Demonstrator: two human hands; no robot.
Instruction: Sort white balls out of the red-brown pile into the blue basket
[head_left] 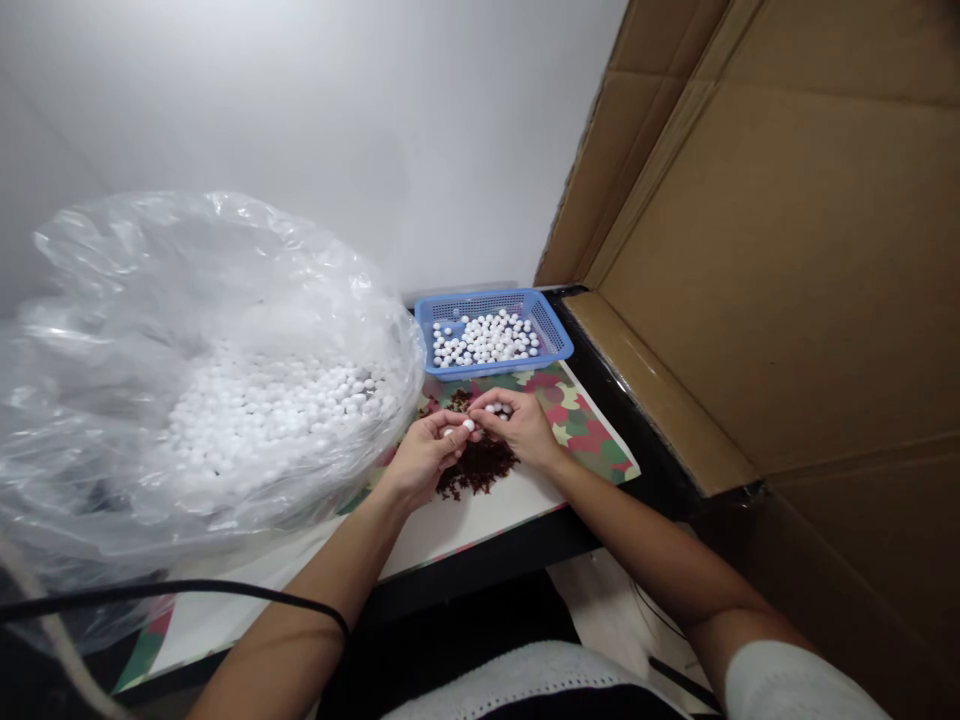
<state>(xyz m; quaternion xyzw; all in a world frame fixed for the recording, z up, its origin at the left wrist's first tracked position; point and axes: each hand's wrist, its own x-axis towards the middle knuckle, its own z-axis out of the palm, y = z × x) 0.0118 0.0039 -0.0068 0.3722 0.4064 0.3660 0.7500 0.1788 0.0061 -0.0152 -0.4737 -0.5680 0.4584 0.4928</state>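
Observation:
My left hand pinches a small white ball between thumb and fingertips, and another white ball shows among its fingers. Fingertips of my right hand meet the left ones at that ball. Several more white balls sit in the curled fingers of my right hand. Whether its fingertips also pinch something tiny cannot be made out. Right below both hands lies a pile of small dark reddish-brown pieces on the patterned sheet.
Behind the hands stands a blue plastic basket with many white balls in it. A big clear plastic bag of white balls fills the left. Cardboard walls the right side. A black cable crosses over my left forearm.

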